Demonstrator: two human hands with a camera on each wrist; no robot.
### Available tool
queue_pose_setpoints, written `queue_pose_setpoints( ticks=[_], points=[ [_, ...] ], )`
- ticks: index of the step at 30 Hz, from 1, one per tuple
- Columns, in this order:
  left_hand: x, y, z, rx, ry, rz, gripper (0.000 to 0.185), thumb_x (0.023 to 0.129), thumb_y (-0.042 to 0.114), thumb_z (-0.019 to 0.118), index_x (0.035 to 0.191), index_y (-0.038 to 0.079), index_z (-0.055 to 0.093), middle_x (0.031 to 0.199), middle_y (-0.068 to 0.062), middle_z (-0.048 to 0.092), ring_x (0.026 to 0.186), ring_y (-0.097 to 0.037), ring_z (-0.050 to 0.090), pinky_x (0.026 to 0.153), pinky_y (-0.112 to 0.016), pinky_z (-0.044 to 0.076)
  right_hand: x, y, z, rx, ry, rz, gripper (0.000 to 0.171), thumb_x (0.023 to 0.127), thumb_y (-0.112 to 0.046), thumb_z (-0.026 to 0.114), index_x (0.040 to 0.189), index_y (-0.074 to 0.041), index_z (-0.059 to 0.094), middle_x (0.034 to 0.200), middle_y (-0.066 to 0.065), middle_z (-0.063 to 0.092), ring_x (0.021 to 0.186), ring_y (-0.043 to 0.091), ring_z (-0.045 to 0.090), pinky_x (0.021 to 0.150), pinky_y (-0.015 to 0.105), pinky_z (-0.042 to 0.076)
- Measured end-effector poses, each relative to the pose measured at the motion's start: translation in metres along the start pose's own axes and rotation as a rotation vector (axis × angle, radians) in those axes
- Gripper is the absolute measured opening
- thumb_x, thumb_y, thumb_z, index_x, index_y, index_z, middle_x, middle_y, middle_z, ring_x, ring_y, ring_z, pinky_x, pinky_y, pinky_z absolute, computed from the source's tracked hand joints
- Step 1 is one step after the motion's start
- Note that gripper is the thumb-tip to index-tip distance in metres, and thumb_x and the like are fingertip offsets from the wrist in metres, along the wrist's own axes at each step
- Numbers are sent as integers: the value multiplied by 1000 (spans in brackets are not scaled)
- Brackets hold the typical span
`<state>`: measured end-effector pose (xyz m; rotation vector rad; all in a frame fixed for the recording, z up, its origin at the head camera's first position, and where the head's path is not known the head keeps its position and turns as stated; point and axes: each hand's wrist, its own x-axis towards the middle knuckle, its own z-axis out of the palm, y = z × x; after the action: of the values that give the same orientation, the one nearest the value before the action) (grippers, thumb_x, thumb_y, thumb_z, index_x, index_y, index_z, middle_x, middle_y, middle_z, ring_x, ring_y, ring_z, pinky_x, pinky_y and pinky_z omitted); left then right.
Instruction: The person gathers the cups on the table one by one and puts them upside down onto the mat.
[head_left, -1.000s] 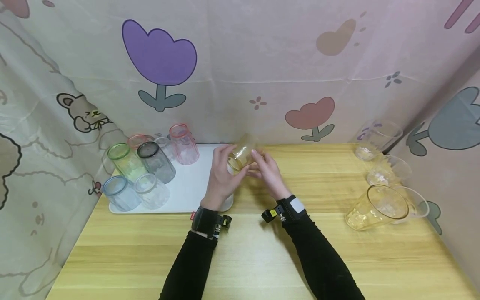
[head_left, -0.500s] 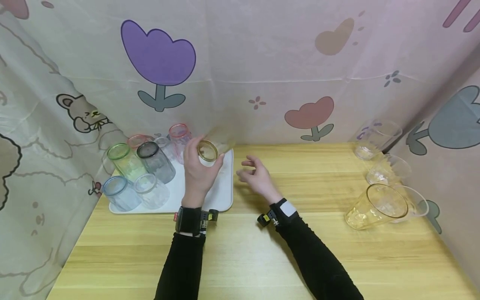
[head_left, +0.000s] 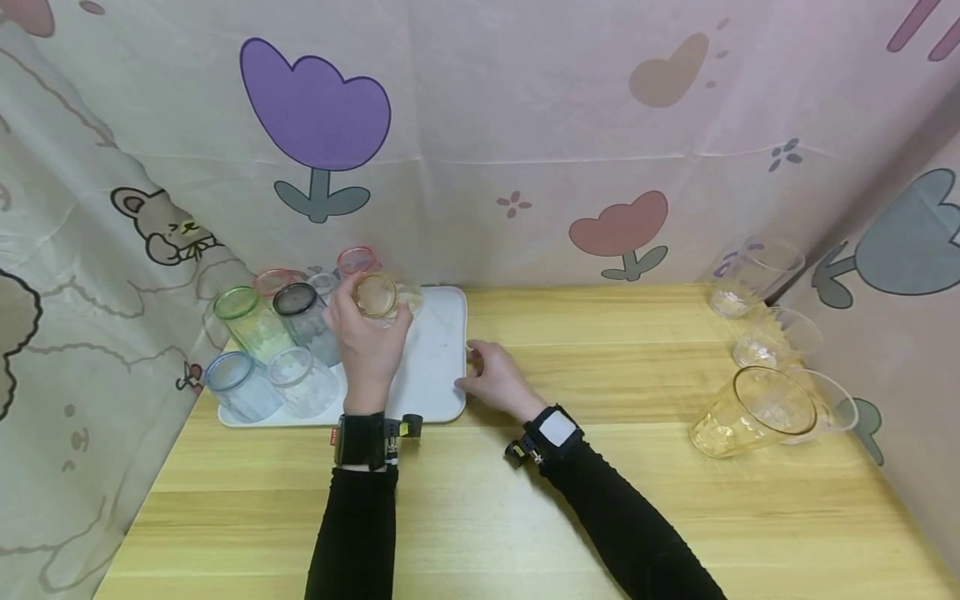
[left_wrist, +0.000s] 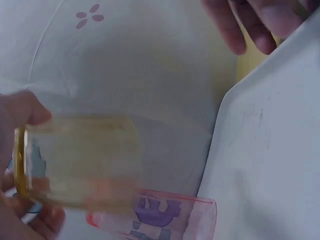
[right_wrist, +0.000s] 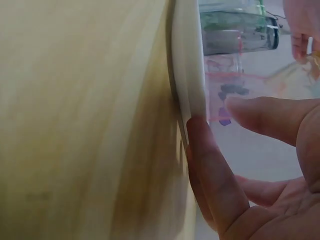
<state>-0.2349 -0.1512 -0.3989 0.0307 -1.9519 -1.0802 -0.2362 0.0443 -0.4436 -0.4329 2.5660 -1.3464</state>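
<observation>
My left hand [head_left: 366, 333] grips a yellow-tinted clear cup [head_left: 375, 296] tipped on its side, its mouth turned toward me, above the far middle of the white tray [head_left: 438, 375]. In the left wrist view the yellow cup [left_wrist: 75, 160] hovers over a pink cup [left_wrist: 165, 217] and the tray [left_wrist: 270, 150]. My right hand [head_left: 480, 371] rests with its fingers [right_wrist: 215, 170] against the tray's right rim [right_wrist: 187, 75] and holds nothing.
Upside-down cups stand on the tray's left half: green [head_left: 247, 321], grey [head_left: 303, 321], pink [head_left: 356, 262], blue [head_left: 232, 383] and clear [head_left: 300, 379]. A large yellow cup [head_left: 742, 417] and clear cups [head_left: 776, 337] lie at the table's right edge. Curtains close off three sides.
My left hand took the yellow cup from between both hands and carried it left over the tray. The right hand let go and dropped to the tray's right rim.
</observation>
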Motion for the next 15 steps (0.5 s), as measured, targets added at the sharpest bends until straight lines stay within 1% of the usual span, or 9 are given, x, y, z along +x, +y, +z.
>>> queue_pose_setpoints(
  ticks=[2, 5, 9, 15],
  points=[
    [0, -2, 0, 34, 27, -15, 62, 78, 10, 81, 132, -2, 56, 128, -22, 62, 121, -41, 48, 101, -52, 34, 0, 0, 1, -57, -3, -16, 71, 83, -4, 83, 144, 11, 51, 111, 17, 65, 85, 20, 59, 79, 33, 55],
    [0, -6, -1, 67, 34, -39, 61, 77, 8, 80, 132, -2, 57, 127, -23, 63, 120, -43, 50, 101, -53, 32, -2, 0, 3, -104, -15, -25, 65, 83, -4, 83, 141, 10, 55, 104, 15, 62, 86, 21, 56, 80, 35, 52],
    [-1, -9, -2, 91, 5, -95, 63, 76, 8, 78, 136, -2, 58, 127, -25, 63, 120, -44, 47, 101, -55, 31, -3, 0, 4, -127, -24, -34, 61, 83, -2, 82, 138, 9, 59, 103, 14, 62, 88, 22, 56, 82, 36, 52],
    [-2, -16, -2, 149, -66, -204, 67, 77, 11, 78, 139, -1, 58, 127, -27, 60, 121, -44, 42, 103, -56, 30, -3, -2, 3, -142, -32, -32, 60, 84, -1, 81, 138, 8, 59, 113, 18, 63, 88, 21, 59, 80, 34, 55]
  ],
)
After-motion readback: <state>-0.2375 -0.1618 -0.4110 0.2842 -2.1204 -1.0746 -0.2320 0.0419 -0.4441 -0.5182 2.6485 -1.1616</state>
